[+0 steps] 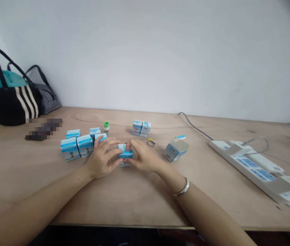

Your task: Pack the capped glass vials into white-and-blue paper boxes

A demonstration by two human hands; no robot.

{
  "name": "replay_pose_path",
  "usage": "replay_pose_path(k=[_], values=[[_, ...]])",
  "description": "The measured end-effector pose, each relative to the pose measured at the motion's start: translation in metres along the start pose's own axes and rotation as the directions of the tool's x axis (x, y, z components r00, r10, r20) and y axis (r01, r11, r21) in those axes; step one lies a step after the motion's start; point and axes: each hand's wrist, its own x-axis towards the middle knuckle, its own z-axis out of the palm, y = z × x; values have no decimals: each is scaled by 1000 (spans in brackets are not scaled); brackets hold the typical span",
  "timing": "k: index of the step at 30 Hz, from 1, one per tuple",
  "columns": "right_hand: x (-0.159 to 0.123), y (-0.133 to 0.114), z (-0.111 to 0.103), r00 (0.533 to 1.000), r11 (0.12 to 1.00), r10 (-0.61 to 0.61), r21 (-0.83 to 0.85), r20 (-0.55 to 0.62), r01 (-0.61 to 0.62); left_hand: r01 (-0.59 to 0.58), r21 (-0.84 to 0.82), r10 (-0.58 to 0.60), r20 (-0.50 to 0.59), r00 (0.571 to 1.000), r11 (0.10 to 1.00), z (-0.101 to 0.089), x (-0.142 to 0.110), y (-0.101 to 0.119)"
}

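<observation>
A small blue-and-white carton (126, 154) stands between my two hands over the middle of the table. My right hand (145, 155) pinches its right side with thumb and fingers. From the left, my left hand (102, 159) curves round it, thumb and fingertips at its near and far edges. Partly behind my left hand is another small carton (101, 137), with one more carton (95, 131) just beyond it. A small bottle with a green cap (106, 127) stands behind these. Larger blue-and-white boxes (85, 145) are grouped to the left.
Two small cartons (141, 128) stand together farther back, near a ring-shaped item with a yellow tag (150, 141). An opened box (175, 149) lies tilted to the right. A power strip (252, 171) with cables is at far right; bags (14, 102) and a pixelated dark object (44, 130) are left.
</observation>
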Motion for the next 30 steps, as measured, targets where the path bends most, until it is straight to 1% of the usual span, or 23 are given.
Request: replay_pose_path(k=[2,3,6,7,9,11,13,15,18,20,23,24,25,26,28,30], values=[[11,7,-5,999,995,44,-84,5,-43,29,18,-28,-30,999,999,-2,0,0],[19,12,-8,998,990,65,-126,-19,-67,41,20,-40,-37,999,999,-2,0,-1],[52,31,-16,989,966,112,-225,-95,-131,64,22,-64,-19,998,998,-2,-1,-1],[64,39,-18,986,952,133,-265,-97,-155,67,23,-67,-6,998,997,-2,-1,-1],[86,53,-21,981,918,187,-345,-55,-195,68,22,-68,11,998,997,-2,-2,-1],[103,65,-22,962,878,274,-412,10,-245,63,22,-63,19,998,998,-2,-2,0],[112,75,-22,938,850,343,-443,50,-287,63,23,-64,25,998,998,-3,-2,0],[115,83,-20,917,833,391,-453,75,-318,66,21,-67,45,997,998,-4,-3,1],[113,88,-20,893,811,437,-475,102,-343,57,8,-57,84,995,998,-4,-3,0],[110,84,-23,891,803,441,-488,102,-342,50,5,-51,97,994,999,-4,-3,0],[98,63,-31,921,793,387,-524,39,-311,54,3,-54,96,994,999,-4,-3,0],[90,53,-33,941,777,339,-557,-20,-292,55,1,-55,98,994,998,-3,-3,0],[80,42,-34,942,743,327,-596,-73,-304,55,-2,-55,103,993,998,-3,-3,0],[69,31,-34,931,700,346,-629,-114,-337,55,-5,-54,109,993,998,-3,-3,0],[40,9,-31,912,618,383,-694,-144,-369,53,-14,-51,123,991,998,-3,-3,0],[10,-7,-27,907,568,386,-731,-170,-379,52,-19,-50,125,991,998,-3,-3,0]])
